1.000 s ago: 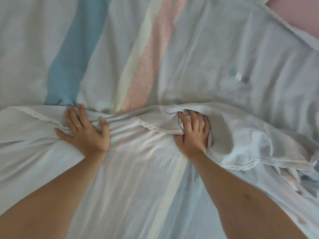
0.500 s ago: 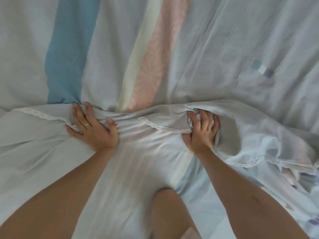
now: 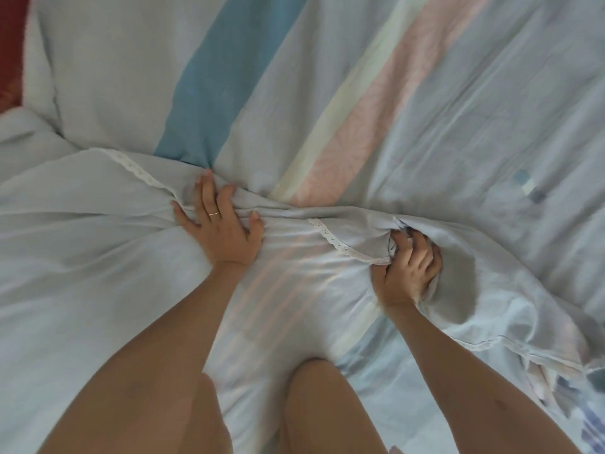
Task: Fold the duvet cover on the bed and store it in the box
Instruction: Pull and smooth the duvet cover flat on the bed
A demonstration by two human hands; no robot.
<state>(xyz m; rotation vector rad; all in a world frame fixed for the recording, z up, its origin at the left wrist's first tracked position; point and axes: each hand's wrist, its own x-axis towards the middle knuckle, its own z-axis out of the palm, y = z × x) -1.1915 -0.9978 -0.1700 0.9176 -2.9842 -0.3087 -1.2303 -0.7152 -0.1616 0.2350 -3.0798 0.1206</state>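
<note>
The cover [image 3: 360, 103] lay spread over the bed, filling nearly the whole view, its blue, cream and pink stripes running away to the far right. A near layer of it had been brought over the far part, so that a lace-trimmed edge [image 3: 340, 245] ran across the middle from left to right, bunched where the hands met it.

The left hand [image 3: 222, 231] lay palm down on the fabric just behind that edge, fingers spread and slightly hooked into the gathers. It seemed to press and pin rather than grip, probably to keep the left part of the layer from sliding.

The right hand [image 3: 407, 273], near the middle right, was curled closed around a wad of cloth at the lace edge, fingers tucked under a loose flap that arched over them. That grip looked meant for pulling or carrying the edge farther over.

Both knees showed at the near edge, resting on the cover, which suggests the person knelt on the bed to reach across it.

No box was in view. The folding looked early: only one rough fold-over, with slack heaped at the near right.
</note>
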